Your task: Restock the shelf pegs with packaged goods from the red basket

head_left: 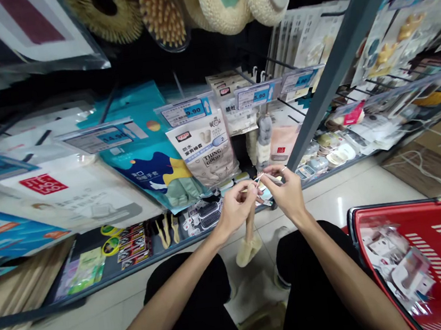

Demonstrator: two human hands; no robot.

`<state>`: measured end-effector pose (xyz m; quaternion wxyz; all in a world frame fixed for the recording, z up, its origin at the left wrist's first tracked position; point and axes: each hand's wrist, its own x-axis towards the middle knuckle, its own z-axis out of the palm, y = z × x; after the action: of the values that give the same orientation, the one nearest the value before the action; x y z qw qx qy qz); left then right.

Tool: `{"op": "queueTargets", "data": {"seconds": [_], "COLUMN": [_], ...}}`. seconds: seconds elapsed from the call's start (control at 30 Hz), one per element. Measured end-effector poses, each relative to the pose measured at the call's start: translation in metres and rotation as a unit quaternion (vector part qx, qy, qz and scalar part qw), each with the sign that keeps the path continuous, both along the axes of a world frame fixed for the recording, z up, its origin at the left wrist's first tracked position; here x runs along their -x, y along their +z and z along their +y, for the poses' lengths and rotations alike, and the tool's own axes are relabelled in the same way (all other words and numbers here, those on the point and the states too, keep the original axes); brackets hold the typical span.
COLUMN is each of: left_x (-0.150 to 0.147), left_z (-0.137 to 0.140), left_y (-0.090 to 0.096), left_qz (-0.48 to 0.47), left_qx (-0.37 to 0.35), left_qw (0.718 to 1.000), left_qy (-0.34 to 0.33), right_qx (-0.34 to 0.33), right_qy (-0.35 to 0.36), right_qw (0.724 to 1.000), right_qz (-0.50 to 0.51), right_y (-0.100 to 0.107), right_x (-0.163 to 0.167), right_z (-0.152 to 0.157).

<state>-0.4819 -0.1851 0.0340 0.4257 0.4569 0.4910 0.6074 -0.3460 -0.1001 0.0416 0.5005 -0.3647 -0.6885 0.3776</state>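
Beige long-handled scrubber (249, 234) hangs beneath the hands, long axis running down from the fingers, head lowermost; left hand (238, 205) and right hand (289, 191) pinch a thin pale strip (260, 178) above it.

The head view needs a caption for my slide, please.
Left hand and right hand hold a small pale item before shop shelves, red basket nearby.

Below my fingers (244, 188), the long-handled brush (249, 250) is tan and cream, my trousers (313, 282) plain black; right of my fingers, the shopping basket (412, 219) is red, black-rimmed; to their left, the glove packet (156, 167) mixes teal, navy and yellow.
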Motion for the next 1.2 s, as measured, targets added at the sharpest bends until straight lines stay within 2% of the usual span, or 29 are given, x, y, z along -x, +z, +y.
{"op": "queueTargets", "data": {"seconds": [0.1, 0.23, 0.33, 0.4, 0.5, 0.6, 0.67, 0.8, 0.93, 1.0, 1.07, 1.2], "left_x": [0.002, 0.008, 0.011, 0.011, 0.009, 0.009, 0.01, 0.017, 0.027, 0.03, 0.032, 0.027], "left_z": [0.002, 0.007, 0.008, 0.008, 0.007, 0.007, 0.007, 0.009, 0.011, 0.011, 0.011, 0.008], "left_y": [0.002, -0.002, -0.006, -0.006, -0.005, -0.004, -0.003, 0.0, 0.005, 0.007, 0.008, 0.005], "left_qz": [-0.034, -0.029, -0.029, -0.031, -0.023, -0.011, -0.01, -0.064, -0.107, -0.101, -0.083, -0.015], "left_qx": [-0.006, -0.004, 0.004, 0.004, 0.0, 0.003, 0.01, 0.028, 0.042, 0.046, 0.045, 0.028], "left_qw": [0.999, 0.999, 0.998, 0.997, 0.998, 0.998, 0.998, 0.997, 0.992, 0.992, 0.993, 0.998], "left_qy": [0.017, 0.041, 0.06, 0.065, 0.062, 0.064, 0.059, 0.031, 0.049, 0.059, 0.066, 0.06], "right_qx": [0.027, 0.077, 0.171, 0.262, 0.364, 0.41, 0.432, 0.432, 0.463, 0.473, 0.449, 0.341], "right_qy": [0.007, 0.029, 0.071, 0.13, 0.221, 0.231, 0.219, 0.191, 0.138, 0.144, 0.174, 0.183], "right_qw": [1.0, 0.996, 0.981, 0.953, 0.888, 0.84, 0.821, 0.826, 0.808, 0.809, 0.829, 0.898], "right_qz": [-0.001, 0.031, 0.054, 0.082, 0.173, 0.27, 0.302, 0.306, 0.336, 0.319, 0.285, 0.209], "right_y": [-0.003, -0.011, -0.015, -0.016, -0.012, -0.007, -0.006, -0.009, -0.015, -0.016, -0.015, -0.015], "right_x": [0.001, 0.004, 0.008, 0.011, 0.017, 0.021, 0.021, 0.022, 0.024, 0.026, 0.027, 0.029], "right_z": [0.002, 0.007, 0.008, 0.004, -0.004, -0.009, -0.01, -0.008, -0.007, -0.01, -0.014, -0.021]}}
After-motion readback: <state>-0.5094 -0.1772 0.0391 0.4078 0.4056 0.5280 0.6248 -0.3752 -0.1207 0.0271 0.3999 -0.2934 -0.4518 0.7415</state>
